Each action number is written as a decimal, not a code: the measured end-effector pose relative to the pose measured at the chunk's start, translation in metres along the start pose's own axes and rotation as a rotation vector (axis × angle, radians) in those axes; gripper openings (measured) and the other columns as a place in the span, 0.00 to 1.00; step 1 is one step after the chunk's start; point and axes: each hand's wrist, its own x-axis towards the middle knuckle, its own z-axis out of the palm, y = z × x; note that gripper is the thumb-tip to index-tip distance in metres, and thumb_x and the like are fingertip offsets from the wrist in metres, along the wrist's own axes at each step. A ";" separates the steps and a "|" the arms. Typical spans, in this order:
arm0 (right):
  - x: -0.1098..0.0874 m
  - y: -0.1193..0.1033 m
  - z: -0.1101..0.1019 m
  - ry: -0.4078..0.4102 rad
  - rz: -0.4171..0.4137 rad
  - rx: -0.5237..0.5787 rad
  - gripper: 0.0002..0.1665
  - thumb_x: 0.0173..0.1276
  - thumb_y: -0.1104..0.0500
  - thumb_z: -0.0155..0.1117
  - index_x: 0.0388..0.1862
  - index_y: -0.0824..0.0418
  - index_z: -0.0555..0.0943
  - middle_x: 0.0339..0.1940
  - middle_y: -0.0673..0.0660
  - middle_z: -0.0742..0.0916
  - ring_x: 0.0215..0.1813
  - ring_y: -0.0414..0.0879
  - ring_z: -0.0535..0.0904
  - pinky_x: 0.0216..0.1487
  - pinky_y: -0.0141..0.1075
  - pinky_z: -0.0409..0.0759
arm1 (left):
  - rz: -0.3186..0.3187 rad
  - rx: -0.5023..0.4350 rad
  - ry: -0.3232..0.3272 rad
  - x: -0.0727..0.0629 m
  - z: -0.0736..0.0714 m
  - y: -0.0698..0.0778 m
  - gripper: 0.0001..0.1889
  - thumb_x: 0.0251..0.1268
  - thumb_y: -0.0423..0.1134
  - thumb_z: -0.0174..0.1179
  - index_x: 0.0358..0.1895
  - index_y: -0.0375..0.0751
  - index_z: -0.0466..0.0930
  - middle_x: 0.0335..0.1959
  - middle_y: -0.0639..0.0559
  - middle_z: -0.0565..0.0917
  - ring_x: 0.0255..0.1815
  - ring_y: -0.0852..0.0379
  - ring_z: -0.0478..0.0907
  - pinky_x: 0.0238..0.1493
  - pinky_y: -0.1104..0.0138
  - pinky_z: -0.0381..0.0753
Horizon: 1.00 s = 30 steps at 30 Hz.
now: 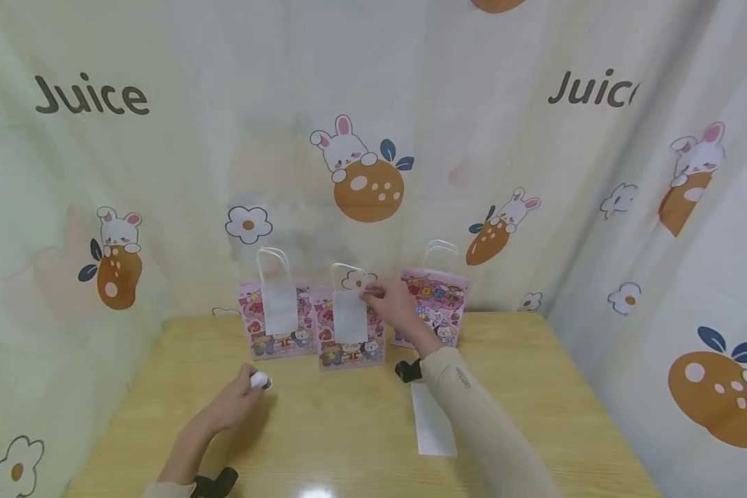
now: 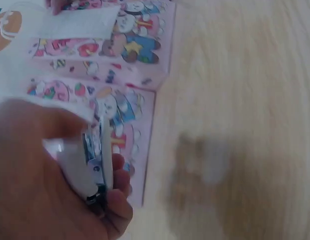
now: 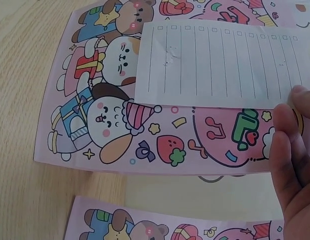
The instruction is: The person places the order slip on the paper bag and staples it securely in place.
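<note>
My left hand [image 1: 233, 401] grips a small white stapler [image 2: 107, 155] low over the table, left of the paper bags; its metal inside shows between its two arms. At the middle pink gift bag [image 1: 351, 356], my right hand [image 1: 395, 304] pinches the upper right edge of a white paper slip [image 1: 350, 318] lying against the bag's front. Ruled lines and small check boxes mark this lined slip [image 3: 220, 65] in the right wrist view. A bear, a cat and a dog are printed on the bag behind it.
Another pink bag [image 1: 252, 342] with a white slip [image 1: 280, 310] on its front stands at the left. A third bag [image 1: 448, 304] stands at the right. One loose slip [image 1: 434, 422] lies on the wooden table [image 1: 324, 429] beside my right forearm. A printed curtain [image 1: 193, 173] hangs behind.
</note>
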 end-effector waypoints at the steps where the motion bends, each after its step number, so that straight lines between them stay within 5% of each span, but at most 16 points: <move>1: 0.002 -0.001 -0.001 0.011 -0.012 -0.002 0.12 0.65 0.56 0.70 0.43 0.61 0.86 0.42 0.56 0.88 0.42 0.47 0.85 0.42 0.39 0.83 | 0.005 -0.015 0.002 0.005 -0.001 0.005 0.12 0.76 0.38 0.47 0.52 0.32 0.62 0.41 0.44 0.72 0.41 0.51 0.70 0.44 0.59 0.72; 8: 0.003 -0.002 -0.004 0.019 -0.030 -0.010 0.11 0.64 0.55 0.71 0.41 0.61 0.86 0.40 0.56 0.89 0.39 0.46 0.85 0.40 0.38 0.83 | 0.103 -0.052 0.031 0.026 -0.001 0.033 0.21 0.81 0.45 0.40 0.61 0.29 0.63 0.52 0.38 0.74 0.56 0.41 0.72 0.57 0.47 0.70; 13: -0.004 0.001 0.000 -0.011 -0.010 0.005 0.10 0.64 0.56 0.71 0.40 0.60 0.86 0.39 0.54 0.89 0.38 0.45 0.85 0.38 0.36 0.83 | 0.135 -0.058 0.054 0.034 0.002 0.054 0.24 0.71 0.47 0.58 0.59 0.31 0.73 0.51 0.42 0.78 0.45 0.50 0.76 0.43 0.58 0.79; 19: -0.002 0.001 0.005 -0.013 -0.055 0.021 0.10 0.64 0.57 0.71 0.39 0.61 0.86 0.37 0.56 0.89 0.37 0.45 0.86 0.35 0.36 0.83 | 0.178 -0.082 0.183 0.044 -0.006 0.090 0.26 0.53 0.42 0.74 0.53 0.34 0.80 0.43 0.44 0.83 0.35 0.55 0.80 0.31 0.65 0.81; 24: -0.002 0.002 0.006 0.003 -0.052 -0.013 0.09 0.63 0.56 0.71 0.39 0.61 0.87 0.39 0.55 0.89 0.39 0.45 0.86 0.39 0.36 0.83 | 0.151 -0.134 0.215 0.056 -0.009 0.119 0.26 0.48 0.40 0.77 0.52 0.37 0.82 0.41 0.45 0.83 0.35 0.52 0.81 0.31 0.63 0.82; 30: -0.002 0.000 0.001 0.000 -0.024 -0.018 0.10 0.64 0.56 0.71 0.40 0.60 0.87 0.40 0.55 0.89 0.40 0.45 0.86 0.41 0.37 0.83 | 0.214 -0.149 0.220 0.070 -0.009 0.145 0.27 0.51 0.35 0.75 0.57 0.38 0.80 0.44 0.42 0.82 0.36 0.50 0.81 0.31 0.63 0.83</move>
